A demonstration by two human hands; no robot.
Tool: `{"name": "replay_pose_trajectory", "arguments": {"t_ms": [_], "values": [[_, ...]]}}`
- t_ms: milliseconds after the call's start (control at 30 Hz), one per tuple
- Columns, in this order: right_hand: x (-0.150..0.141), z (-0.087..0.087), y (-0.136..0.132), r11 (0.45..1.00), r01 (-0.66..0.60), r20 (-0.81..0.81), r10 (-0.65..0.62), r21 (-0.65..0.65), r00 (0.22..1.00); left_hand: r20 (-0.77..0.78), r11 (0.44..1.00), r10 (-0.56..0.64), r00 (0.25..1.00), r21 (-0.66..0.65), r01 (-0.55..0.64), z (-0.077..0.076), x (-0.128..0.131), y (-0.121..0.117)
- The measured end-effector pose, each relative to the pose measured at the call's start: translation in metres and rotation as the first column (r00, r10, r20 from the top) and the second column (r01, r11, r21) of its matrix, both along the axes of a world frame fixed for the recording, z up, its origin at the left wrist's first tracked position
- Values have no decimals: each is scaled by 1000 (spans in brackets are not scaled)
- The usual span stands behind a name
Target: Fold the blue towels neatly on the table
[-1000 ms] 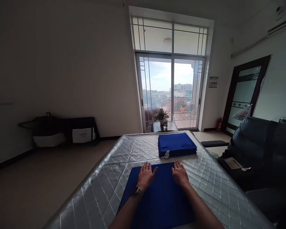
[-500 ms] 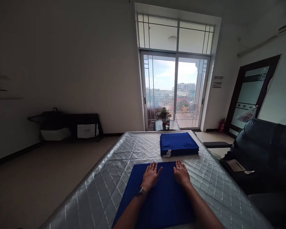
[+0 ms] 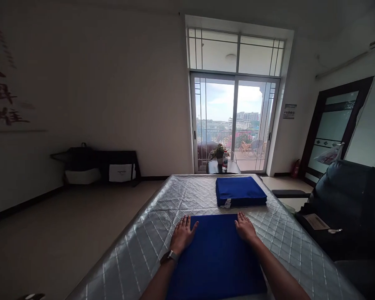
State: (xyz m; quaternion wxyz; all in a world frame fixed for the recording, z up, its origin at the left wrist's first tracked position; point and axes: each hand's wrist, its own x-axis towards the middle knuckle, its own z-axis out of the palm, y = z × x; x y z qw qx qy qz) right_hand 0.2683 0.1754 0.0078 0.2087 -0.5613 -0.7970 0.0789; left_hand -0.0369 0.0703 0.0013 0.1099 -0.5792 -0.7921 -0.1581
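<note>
A flat blue fabric piece [image 3: 217, 258] lies on the silver quilted table cover [image 3: 137, 246] in front of me. My left hand [image 3: 183, 234] rests with fingers extended over its far left corner and edge; a watch is on that wrist. On the far right corner lies my right hand [image 3: 246, 227], palm down, fingers stretched out. Neither hand grips anything. Just beyond the piece sits a neat stack of folded blue fabric [image 3: 241, 191], with white tags [image 3: 227, 203] showing at its near left corner.
A black chair [image 3: 337, 204] stands at the right, holding a brown card [image 3: 316, 221]. Past the table's far end is a small dark table [image 3: 214, 167] with a potted plant [image 3: 219, 152] and a bottle [image 3: 225, 161]. Bags [image 3: 121, 172] lie along the left wall.
My left hand has slid left, from on the fabric to its left corner and edge. My right hand stays at the far right corner. The view has shifted slightly left and up.
</note>
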Motion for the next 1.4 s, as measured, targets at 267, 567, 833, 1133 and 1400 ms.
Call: {"name": "replay_pose_trajectory", "arguments": {"t_ms": [267, 567, 833, 1133, 1400], "values": [[16, 16, 34, 996, 72, -163, -63, 46, 985, -4, 1000, -7, 1000, 15, 7, -4, -4, 3], [26, 7, 52, 988, 142, -301, -116, 65, 947, -24, 999, -32, 999, 29, 33, -11, -9, 7], [26, -4, 46, 980, 182, -369, -140, 82, 919, -10, 995, -6, 1000, -98, 5, 5, -7, 5], [25, -7, 43, 987, 134, -418, -85, 89, 904, -63, 995, -95, 994, -3, 95, 29, 67, 41], [25, -4, 41, 991, 112, -398, -74, 72, 914, -68, 868, -493, 867, 24, 495, -4, 196, 81]]}}
